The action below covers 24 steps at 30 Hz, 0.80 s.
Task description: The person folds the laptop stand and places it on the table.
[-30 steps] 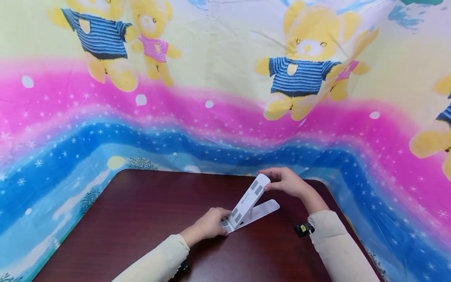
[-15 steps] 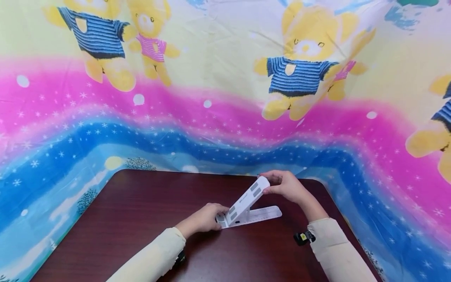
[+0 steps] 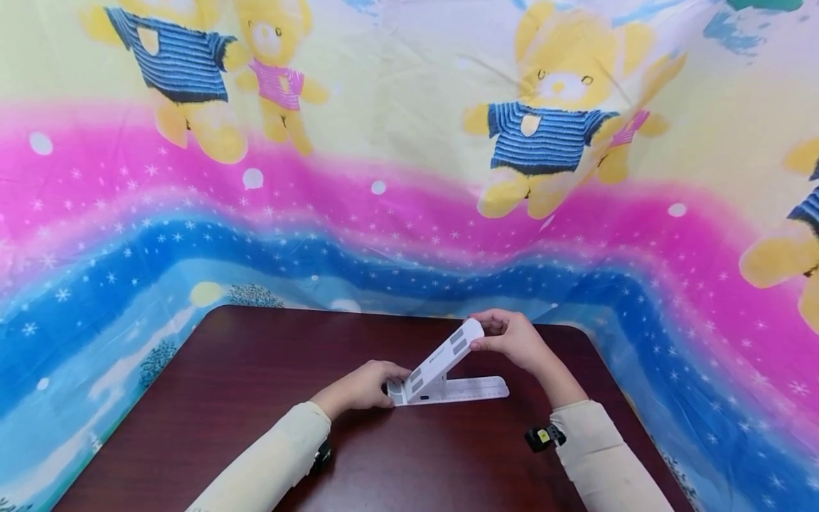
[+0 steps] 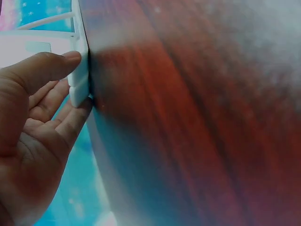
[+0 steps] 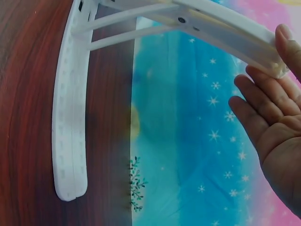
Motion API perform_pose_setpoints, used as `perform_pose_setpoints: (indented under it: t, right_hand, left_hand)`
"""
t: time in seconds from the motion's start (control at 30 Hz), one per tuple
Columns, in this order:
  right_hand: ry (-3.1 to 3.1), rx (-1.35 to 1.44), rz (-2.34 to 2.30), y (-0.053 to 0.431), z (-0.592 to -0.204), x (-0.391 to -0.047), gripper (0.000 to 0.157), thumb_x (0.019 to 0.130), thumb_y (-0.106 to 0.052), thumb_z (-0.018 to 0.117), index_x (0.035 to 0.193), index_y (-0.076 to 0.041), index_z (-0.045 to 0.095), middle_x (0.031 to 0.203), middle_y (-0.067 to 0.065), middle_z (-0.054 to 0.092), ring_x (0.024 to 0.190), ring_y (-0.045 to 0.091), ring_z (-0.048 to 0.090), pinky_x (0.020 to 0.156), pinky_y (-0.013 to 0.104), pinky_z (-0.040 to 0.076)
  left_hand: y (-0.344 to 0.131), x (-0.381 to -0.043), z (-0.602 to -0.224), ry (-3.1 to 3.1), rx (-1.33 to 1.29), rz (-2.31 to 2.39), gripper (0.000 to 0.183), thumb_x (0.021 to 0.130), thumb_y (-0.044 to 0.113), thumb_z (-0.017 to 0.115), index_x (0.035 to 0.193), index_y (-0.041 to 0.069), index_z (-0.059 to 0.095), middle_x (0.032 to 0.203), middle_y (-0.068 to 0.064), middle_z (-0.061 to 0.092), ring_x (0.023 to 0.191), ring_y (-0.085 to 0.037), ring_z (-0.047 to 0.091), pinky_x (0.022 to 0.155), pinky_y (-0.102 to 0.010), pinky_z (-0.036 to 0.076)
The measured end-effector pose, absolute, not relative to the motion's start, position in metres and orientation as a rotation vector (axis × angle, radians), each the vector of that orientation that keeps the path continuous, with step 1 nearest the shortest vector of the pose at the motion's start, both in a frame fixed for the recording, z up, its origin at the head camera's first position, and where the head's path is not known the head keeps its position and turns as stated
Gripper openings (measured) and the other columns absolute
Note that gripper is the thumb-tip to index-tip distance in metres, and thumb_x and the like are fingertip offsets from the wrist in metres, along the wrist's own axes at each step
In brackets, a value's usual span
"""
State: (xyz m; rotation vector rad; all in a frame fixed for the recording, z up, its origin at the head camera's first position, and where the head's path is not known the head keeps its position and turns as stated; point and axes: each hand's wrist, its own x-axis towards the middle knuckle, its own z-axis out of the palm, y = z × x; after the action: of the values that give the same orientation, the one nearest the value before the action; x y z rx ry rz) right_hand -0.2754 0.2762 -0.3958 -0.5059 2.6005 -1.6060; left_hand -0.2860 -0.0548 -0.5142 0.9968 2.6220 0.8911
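A white folding laptop stand (image 3: 441, 361) with grey pads is held up as a wedge over the table. Its lower leg (image 3: 476, 388) lies along the tabletop, and its upper arm slants up to the right. Thin struts (image 5: 129, 16) link the two parts in the right wrist view. My left hand (image 3: 358, 386) pinches the low, hinged end, thumb (image 4: 44, 68) on top and fingers beneath. At the raised tip, my right hand (image 3: 517, 341) grips the end between thumb and fingers. In the right wrist view, that thumb (image 5: 288, 44) presses the arm's outer end.
The dark red-brown wooden table (image 3: 256, 398) has rounded far corners. Behind and beside it hangs a cloth (image 3: 397, 142) printed with bears and snowflakes. Black wrist devices (image 3: 542, 436) sit at the sleeve cuffs (image 3: 579, 427).
Both hands have moved slightly left with the laptop stand. Its lower leg has turned from slanting away to lying nearly straight across the view, and the upper arm slants less steeply.
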Motion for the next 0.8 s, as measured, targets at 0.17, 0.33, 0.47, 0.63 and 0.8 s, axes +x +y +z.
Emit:
perform_pose_setpoints:
  t: [0.17,0.33,0.47,0.63,0.8]
  right_hand:
    - [2.603,-0.470,-1.656,0.273,-0.396,-0.272,0.059,0.075,-0.028,0.093,0.126,-0.010,0.071,0.115,0.012,0.075,0.103,0.026,0.072,0.081,0.034,0.062]
    - [2.596,-0.516,-1.663,0.273,-0.401,-0.271,0.060,0.078,-0.028,0.091,0.130,-0.009,0.068,0.118,0.013,0.074,0.109,0.028,0.070,0.084,0.033,0.062]
    - [2.593,-0.584,-1.649,0.279,-0.408,-0.271,0.061,0.081,-0.028,0.089,0.135,-0.011,0.065,0.123,0.010,0.072,0.116,0.029,0.067,0.087,0.031,0.061]
    - [2.580,-0.647,-1.630,0.290,-0.413,-0.271,0.061,0.084,-0.030,0.086,0.139,-0.018,0.063,0.131,0.006,0.068,0.124,0.029,0.063,0.089,0.032,0.060]
    - [2.597,-0.684,-1.598,0.308,-0.418,-0.273,0.059,0.086,-0.030,0.084,0.140,-0.021,0.062,0.139,0.006,0.065,0.132,0.033,0.058,0.092,0.026,0.058]
  left_hand:
    - [-0.058,-0.291,-0.516,2.614,0.978,0.923,0.063,0.084,0.004,0.078,0.143,0.018,0.062,0.132,0.003,0.068,0.115,-0.009,0.062,0.098,-0.032,0.054]
    - [-0.058,-0.291,-0.516,2.607,0.973,0.915,0.065,0.084,0.002,0.077,0.145,0.015,0.060,0.132,0.000,0.068,0.117,-0.012,0.063,0.099,-0.034,0.054]
    - [-0.053,-0.287,-0.512,2.628,0.964,0.891,0.068,0.083,0.003,0.077,0.147,0.011,0.057,0.136,-0.003,0.065,0.121,-0.015,0.061,0.101,-0.037,0.053]
    - [-0.043,-0.282,-0.495,2.684,0.951,0.949,0.070,0.085,0.014,0.082,0.149,0.007,0.053,0.142,-0.008,0.061,0.128,-0.023,0.059,0.107,-0.043,0.050]
    - [-0.032,-0.278,-0.464,2.733,0.964,1.097,0.070,0.088,0.028,0.083,0.148,0.009,0.054,0.141,-0.007,0.061,0.129,-0.024,0.058,0.107,-0.043,0.050]
